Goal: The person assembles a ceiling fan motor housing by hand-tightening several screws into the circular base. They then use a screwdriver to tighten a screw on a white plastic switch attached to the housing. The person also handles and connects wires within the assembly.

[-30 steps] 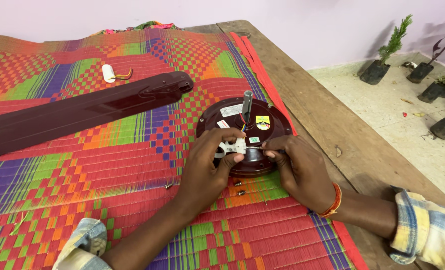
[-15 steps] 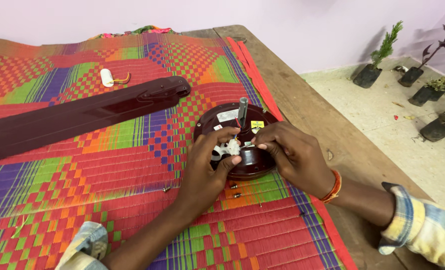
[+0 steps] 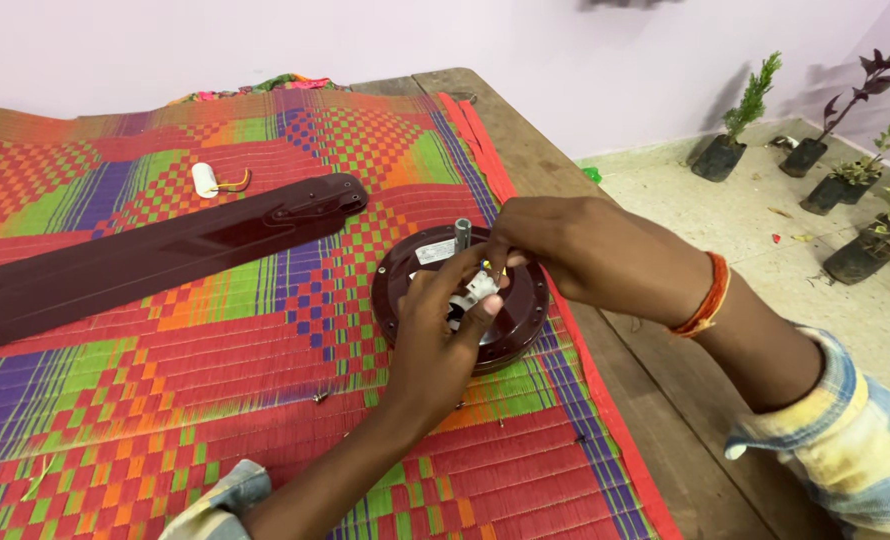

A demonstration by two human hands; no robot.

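A: From your head camera, what do your hands have hold of?

B: Your left hand point(image 3: 435, 335) grips the small white connector block point(image 3: 477, 288), thumb and fingers pinched on it, just above the dark red fan motor housing point(image 3: 405, 290). That looks like a steadying hold, so the block does not swing on its wires.

A: And the right?

B: Your right hand point(image 3: 565, 245) reaches in from the far side, fingertips closed on the thin coloured wires point(image 3: 487, 266) where they meet the block, next to the grey shaft point(image 3: 462, 230). Coming over the top seems to keep your view of the block free.

A: Where does the housing sit?

B: Flat on the woven mat point(image 3: 165, 380) that covers the wooden tabletop point(image 3: 655, 390), close to the mat's red edge. The long dark fan blade point(image 3: 145, 255) lies well apart to the left, with a white capacitor point(image 3: 205, 180) beyond it. Small screws point(image 3: 318, 397) lie on the mat near your left wrist.

A: What differs from a second ago?

B: Your right hand has lifted from the housing's near rim, where it pinched at the block's side, to above and behind the block. Your left grip is unchanged, and the housing now shows further left in the view.
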